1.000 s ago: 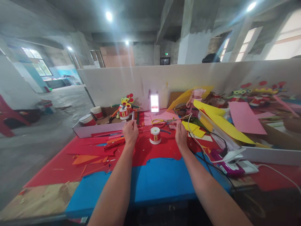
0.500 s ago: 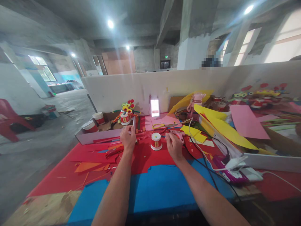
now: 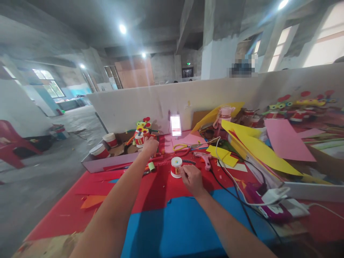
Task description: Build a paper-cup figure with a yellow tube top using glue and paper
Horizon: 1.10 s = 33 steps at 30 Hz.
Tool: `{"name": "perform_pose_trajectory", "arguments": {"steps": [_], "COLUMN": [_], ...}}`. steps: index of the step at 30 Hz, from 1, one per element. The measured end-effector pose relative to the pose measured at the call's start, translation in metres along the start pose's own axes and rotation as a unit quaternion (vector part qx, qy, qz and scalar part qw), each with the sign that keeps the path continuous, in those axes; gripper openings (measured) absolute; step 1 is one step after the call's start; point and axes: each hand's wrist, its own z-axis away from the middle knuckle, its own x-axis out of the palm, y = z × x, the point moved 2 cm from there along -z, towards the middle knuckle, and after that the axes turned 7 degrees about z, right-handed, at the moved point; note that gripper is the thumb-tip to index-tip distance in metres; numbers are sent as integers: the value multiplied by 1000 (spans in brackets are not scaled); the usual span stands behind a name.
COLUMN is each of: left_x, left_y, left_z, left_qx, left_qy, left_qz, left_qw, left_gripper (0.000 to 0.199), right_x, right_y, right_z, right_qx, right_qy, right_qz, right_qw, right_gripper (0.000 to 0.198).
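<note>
On the red sheet stands a red and white paper cup (image 3: 176, 167), upside down, with a coiled red paper strip (image 3: 163, 163) at its left and a coiled black strip (image 3: 189, 162) at its right. My right hand (image 3: 192, 179) is beside the cup's right side, fingers curled; what they hold, if anything, is hidden. My left hand (image 3: 150, 147) reaches to a finished cup figure (image 3: 143, 128) with a yellow-green head, its fingers bent and partly hidden against the figure. A pale green roll (image 3: 152, 166) lies below that hand.
A pink glue gun (image 3: 205, 159) and yellow-handled scissors (image 3: 182, 147) lie behind the cup. Cables run to a purple power strip (image 3: 268, 204) at right. A cardboard tray (image 3: 107, 163) with cups stands left. Yellow and pink sheets (image 3: 252, 143) fill a box at right.
My left hand has moved forward to the cup figure. My right hand has come away from the glue gun and nearer to the cup on the sheet.
</note>
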Motion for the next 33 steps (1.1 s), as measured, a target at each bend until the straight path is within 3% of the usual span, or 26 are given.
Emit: {"name": "perform_pose_trajectory", "arguments": {"steps": [5,8,12,19,25,27,29,31,33], "left_x": [24,31,41,62,33,18,4,-4,-6], "left_y": [5,8,11,20,27,29,31,35,41], "left_z": [-3,-6,-11,-6,4,13,29,51,74], "left_qx": [49,56,50,25,28,23,1,-29,-68], "left_qy": [-122,-155,-177,-172,-87,-42,30,86,124], "left_qz": [-87,-124,-148,-146,-99,-32,161,348,460], "left_qw": [987,978,972,974,991,998,987,933,877], "left_gripper": [13,9,17,24,31,33,31,28,30], "right_x": [2,3,5,8,7,5,3,1,-2], "right_y": [-3,-2,-1,-3,-3,-4,-4,-3,-1], "right_z": [0,0,0,-1,-1,-2,-2,-3,-3], "right_qx": [-19,-22,-35,-49,-44,-34,-18,3,35], "right_qy": [9,29,47,43,42,41,36,30,26], "right_qz": [15,14,4,12,-6,-33,-71,-111,-146], "right_qw": [1000,999,998,998,998,998,997,993,988], "right_gripper": [44,44,42,41,42,42,41,40,39]}}
